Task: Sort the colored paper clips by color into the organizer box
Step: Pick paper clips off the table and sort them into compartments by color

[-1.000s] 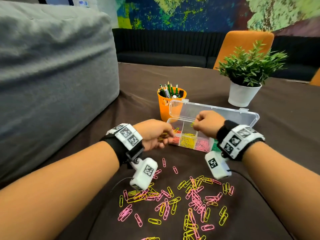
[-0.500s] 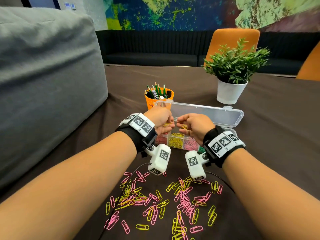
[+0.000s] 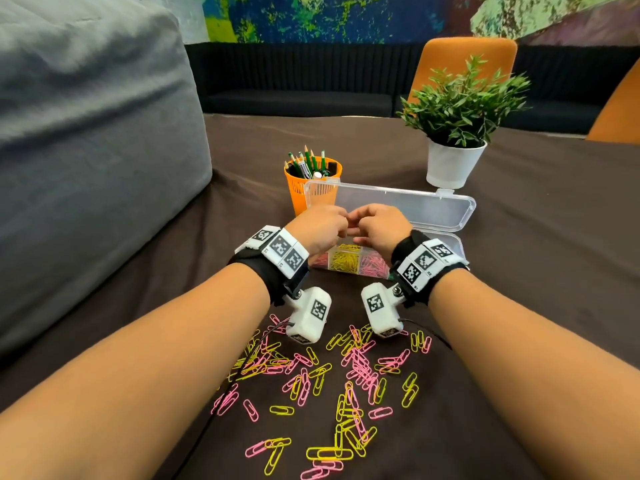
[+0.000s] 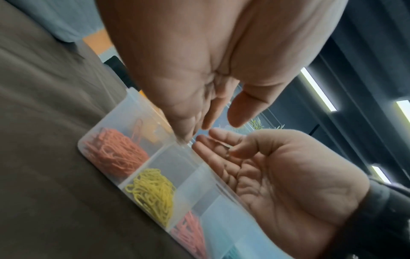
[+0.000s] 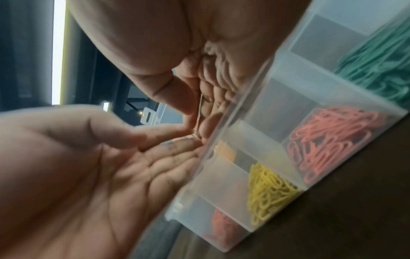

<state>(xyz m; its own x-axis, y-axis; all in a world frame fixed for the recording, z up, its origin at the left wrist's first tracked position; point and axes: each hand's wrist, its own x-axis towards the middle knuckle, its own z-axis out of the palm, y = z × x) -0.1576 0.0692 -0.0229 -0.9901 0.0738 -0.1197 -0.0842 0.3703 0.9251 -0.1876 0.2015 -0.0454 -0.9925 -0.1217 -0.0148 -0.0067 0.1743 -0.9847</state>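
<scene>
I am pinching what looks like a single thin clip between the thumb and fingertips of my right hand. It is too blurred for me to tell its colour. My left hand is lying loosely spread, palm up, fingers reaching to meet the right ones, and it is gripping nothing that I can see. Both hands are hovering together right over the organizer box, I think so that whatever I am separating drops straight into a compartment rather than onto the cloth.

Below my hands the box is sitting with its clear lid folded back away from me, leaving every compartment reachable. Along its near row are orange-red clips, yellow clips, pink clips and green clips at the right end; the far row looks mostly unfilled.

Nearer to me, a scatter of loose clips, pink and yellow mixed, is waiting on the tabletop, so by my reckoning plenty of sorting is left. Beyond the box are standing an orange pencil cup and a potted plant.
</scene>
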